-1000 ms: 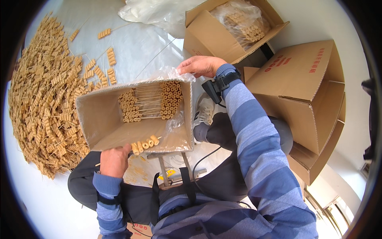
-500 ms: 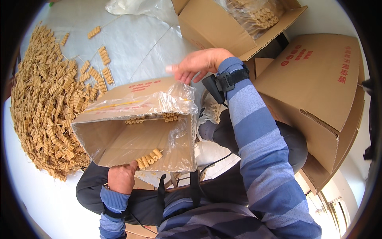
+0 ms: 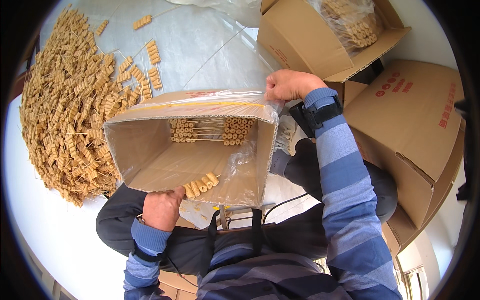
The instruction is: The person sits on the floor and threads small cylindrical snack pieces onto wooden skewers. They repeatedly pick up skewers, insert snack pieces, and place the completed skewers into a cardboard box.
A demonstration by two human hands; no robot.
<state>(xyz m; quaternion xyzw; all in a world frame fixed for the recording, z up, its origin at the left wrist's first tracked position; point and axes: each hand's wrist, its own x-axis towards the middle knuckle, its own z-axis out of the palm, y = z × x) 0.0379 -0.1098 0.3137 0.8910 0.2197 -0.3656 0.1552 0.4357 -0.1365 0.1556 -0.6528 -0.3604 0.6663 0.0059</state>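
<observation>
Skewer pile (image 3: pixel 70 115): tan ridged pieces on thin sticks are heaped in a broad mass, left of the left grip and reaching well beyond it.
Loose skewers (image 3: pixel 152 52): several are scattered on the pale surface (image 3: pixel 200 55), beyond the left grip and beside the pile.
Left grip (image 3: pixel 161 210): its fingers are closed on the stick of one skewer, near the carton's lower edge.
Open carton (image 3: pixel 150 142): it is set between the two grips, its mouth turned toward the body.
Held skewer (image 3: pixel 202 186): its row of rolled pieces is slanted up and rightward, just right of the left grip, at the carton's near rim.
Packed skewers (image 3: pixel 239 131): two clusters are stacked deep in the carton, between the grips, with bare sticks stretched across the gap.
Clear film (image 3: pixel 272 107): it is draped over the carton's upper right corner, just below the right grip.
Right grip (image 3: pixel 291 86): its fingers are pinched on the film at that corner.
Bagged carton (image 3: pixel 305 40): skewers in plastic are held inside, beyond the right grip.
Large carton (image 3: pixel 400 115): it is placed right of the right grip.
</observation>
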